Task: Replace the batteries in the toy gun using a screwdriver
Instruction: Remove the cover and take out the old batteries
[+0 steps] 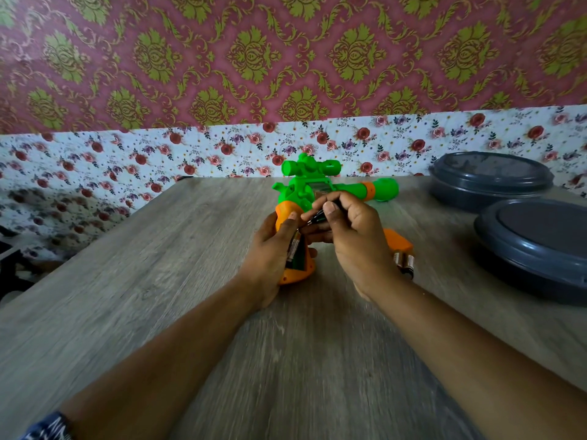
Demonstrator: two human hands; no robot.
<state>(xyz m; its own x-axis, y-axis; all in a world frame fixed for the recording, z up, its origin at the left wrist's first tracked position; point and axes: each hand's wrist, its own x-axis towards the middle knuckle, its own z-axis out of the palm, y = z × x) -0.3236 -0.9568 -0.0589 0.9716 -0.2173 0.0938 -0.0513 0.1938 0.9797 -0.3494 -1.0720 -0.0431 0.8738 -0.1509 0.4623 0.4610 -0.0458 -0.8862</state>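
With our left hand (273,249) gripping the gun (305,198) upright on the table (158,281), our right hand (346,230) pinches 1 battery (319,217); we should check polarity before seating it.

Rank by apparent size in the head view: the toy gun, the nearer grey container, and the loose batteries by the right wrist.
1. Nearer grey container, cut off by the frame edge, yet it looks largest; nearness may flatter it.
2. Toy gun, partly hidden by both hands.
3. Loose batteries, clearly smallest.
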